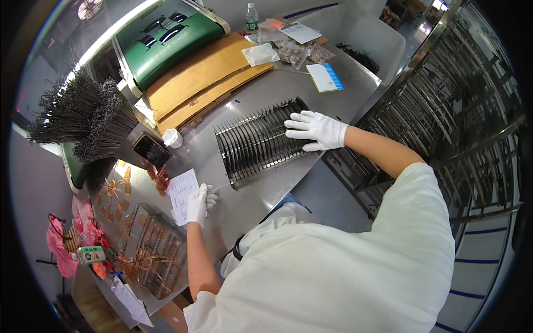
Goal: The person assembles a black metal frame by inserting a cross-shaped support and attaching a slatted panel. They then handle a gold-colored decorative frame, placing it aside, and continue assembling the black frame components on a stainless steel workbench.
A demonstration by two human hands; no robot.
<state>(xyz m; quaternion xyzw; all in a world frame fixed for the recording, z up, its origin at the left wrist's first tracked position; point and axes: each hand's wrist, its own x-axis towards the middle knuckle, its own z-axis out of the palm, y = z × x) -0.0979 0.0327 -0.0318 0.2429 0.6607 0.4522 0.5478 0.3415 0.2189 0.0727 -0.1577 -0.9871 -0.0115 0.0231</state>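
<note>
On the steel table [252,213] lies a metal rack [226,161] lined with a row of thin, dark, curved strips. My right hand [317,131], in a white glove, rests on the rack's right end, fingers stretched and apart. Near the rack's near left corner is my gloved left hand [198,205], its fingers closed. A thin pale wire [222,186] runs from those fingers toward the rack; its other end is too small to make out. Beside and partly under the left hand lies a white printed form [180,191].
Bundles of dark wire hooks [100,119] stand at the left, near a phone [151,150]. Beyond are flat cardboard [194,72] and a green conveyor belt [166,47]. Copper-coloured parts on a frame [147,250] lie near left. Metal racks [444,105] stand at right.
</note>
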